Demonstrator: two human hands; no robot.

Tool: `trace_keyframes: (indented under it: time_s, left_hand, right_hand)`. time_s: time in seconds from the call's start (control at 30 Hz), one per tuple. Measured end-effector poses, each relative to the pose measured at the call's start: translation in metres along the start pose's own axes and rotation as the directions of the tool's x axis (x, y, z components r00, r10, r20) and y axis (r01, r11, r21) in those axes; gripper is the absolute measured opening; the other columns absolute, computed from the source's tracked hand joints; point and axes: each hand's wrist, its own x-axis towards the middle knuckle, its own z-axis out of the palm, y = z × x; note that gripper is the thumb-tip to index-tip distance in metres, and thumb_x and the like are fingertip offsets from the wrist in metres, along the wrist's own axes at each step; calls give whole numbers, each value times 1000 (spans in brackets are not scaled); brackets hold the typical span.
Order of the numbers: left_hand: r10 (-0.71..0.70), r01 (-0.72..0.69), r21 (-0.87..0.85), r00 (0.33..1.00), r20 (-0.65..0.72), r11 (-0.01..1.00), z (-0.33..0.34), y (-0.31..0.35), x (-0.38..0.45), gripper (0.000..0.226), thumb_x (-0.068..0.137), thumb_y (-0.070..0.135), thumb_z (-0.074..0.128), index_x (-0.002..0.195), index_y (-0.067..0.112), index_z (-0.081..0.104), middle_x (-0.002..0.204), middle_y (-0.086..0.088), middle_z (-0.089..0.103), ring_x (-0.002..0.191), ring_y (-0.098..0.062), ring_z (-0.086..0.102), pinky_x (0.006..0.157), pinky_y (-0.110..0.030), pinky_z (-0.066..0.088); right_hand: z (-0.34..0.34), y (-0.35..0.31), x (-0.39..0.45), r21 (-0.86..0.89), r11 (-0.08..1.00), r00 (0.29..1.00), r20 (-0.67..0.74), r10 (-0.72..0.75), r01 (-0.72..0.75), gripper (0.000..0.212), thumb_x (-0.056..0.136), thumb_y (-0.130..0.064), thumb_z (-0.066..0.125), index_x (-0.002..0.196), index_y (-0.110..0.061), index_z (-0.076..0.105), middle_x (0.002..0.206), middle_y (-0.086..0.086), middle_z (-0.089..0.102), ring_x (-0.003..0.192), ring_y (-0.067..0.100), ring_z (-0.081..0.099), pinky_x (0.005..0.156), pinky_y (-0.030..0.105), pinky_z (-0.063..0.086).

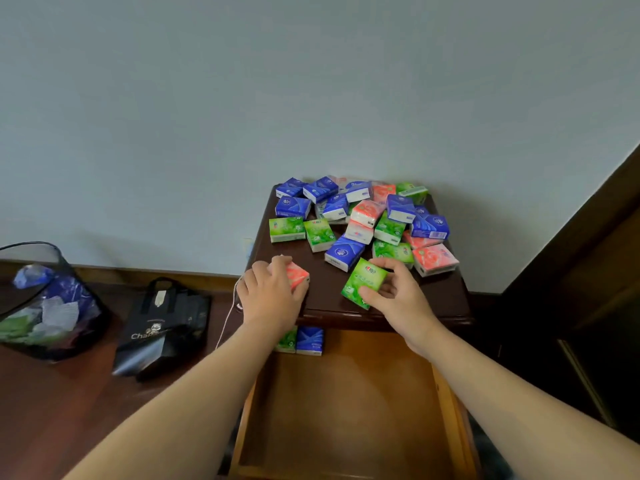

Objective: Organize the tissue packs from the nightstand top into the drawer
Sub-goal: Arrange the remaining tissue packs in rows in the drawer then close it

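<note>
Several blue, green and pink tissue packs [360, 216] lie piled on the dark nightstand top [325, 292]. My left hand [270, 292] grips a pink pack [297, 273] at the top's front left. My right hand [398, 292] holds a green pack [363, 280], tilted, near the front edge. Below, the wooden drawer [349, 403] is pulled out. A green pack [287, 341] and a blue pack [310, 340] stand side by side at its back left corner, the green one partly hidden by my left wrist.
A black mesh bin [45, 303] with wrappers stands on the wooden floor at the left. A black bag [162, 327] lies beside it. A white cord [227, 320] hangs by the nightstand's left side. Dark furniture [595, 271] rises at the right.
</note>
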Motion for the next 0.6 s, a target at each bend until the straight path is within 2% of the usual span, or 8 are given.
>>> trace_keyframes:
  time_s: [0.1,0.2,0.3,0.4,0.43,0.5,0.57,0.6]
  left_hand:
    - [-6,-20,-176,990,-141,984,0,-11,-35,66,90,56,67,141,24,40,135,-7,47,123,-32,47,105,-47,40]
    - [-2,-85,-414,979,-205,906,2,-28,-73,78,82,33,83,144,22,36,137,3,35,124,-24,46,101,-38,48]
    - [-161,42,-643,979,-128,765,5,-41,-106,83,79,14,86,143,27,35,137,11,23,115,-6,49,88,-16,48]
    - [-285,175,-743,958,-21,645,8,-52,-130,85,75,9,89,140,31,40,134,4,28,110,25,36,78,2,39]
    - [-296,191,-763,955,-1,617,8,-56,-135,85,74,9,90,139,32,41,132,5,30,108,30,34,76,5,38]
    - [-295,195,-783,956,16,591,8,-66,-143,86,74,10,91,139,36,41,130,7,40,114,19,42,83,-3,42]
    - [-308,209,-803,951,34,559,10,-74,-148,86,76,12,91,140,39,40,134,10,48,122,-3,51,93,-18,48]
    - [-321,218,-813,946,40,540,11,-77,-150,87,77,13,91,141,40,39,135,13,49,124,-7,52,94,-23,50]
  right_hand:
    - [8,-6,-11,-26,999,999,4,39,-39,54,82,-20,88,121,-44,58,111,-11,76,102,3,73,82,26,60]
    - [21,-12,-31,-36,995,994,62,91,-89,40,82,-33,88,117,-38,67,110,-13,77,102,3,73,82,28,61]
    - [41,-4,-62,62,978,969,163,186,-198,38,86,-49,81,118,-32,70,111,-5,78,101,14,77,75,35,64]
    - [63,15,-91,-61,951,934,178,311,-304,36,88,-52,78,115,-30,71,106,-5,79,96,14,77,68,32,63]
    - [70,23,-97,-107,933,920,161,358,-344,34,89,-50,78,113,-28,72,104,-5,79,93,12,77,65,29,61]
    - [84,37,-106,-151,894,891,114,439,-421,30,89,-41,81,111,-24,70,104,-4,77,91,12,76,62,27,58]
    - [96,49,-109,-143,859,860,71,505,-492,34,89,-29,83,116,-20,65,109,-1,73,95,16,75,68,31,60]
    - [102,53,-109,-119,842,843,53,535,-527,36,89,-24,83,119,-17,63,110,2,72,96,19,74,72,33,61]
